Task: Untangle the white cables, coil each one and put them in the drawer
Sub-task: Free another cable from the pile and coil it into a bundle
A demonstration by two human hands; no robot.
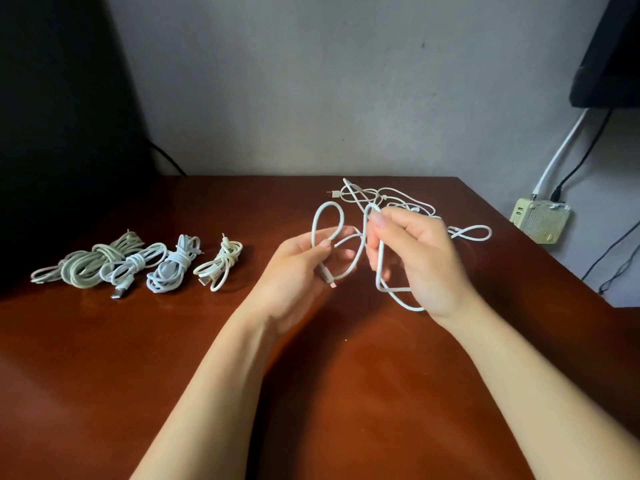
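Note:
Both my hands hold one white cable [323, 216] above the brown table [173, 358]. My left hand [298, 268] pinches it near its plug end, with a loop standing up above the fingers. My right hand [415, 258] pinches another loop of the same cable, and a strand hangs down below that hand. Behind my right hand lies a loose tangle of white cables [391, 199] on the table. Several coiled cables [138, 265] lie in a row at the left. No drawer is in view.
A pale yellow power adapter [540, 220] hangs on the wall to the right, with white and black cords running up from it. A dark object fills the upper right corner. The table's right edge runs diagonally near my right hand. The far left is dark.

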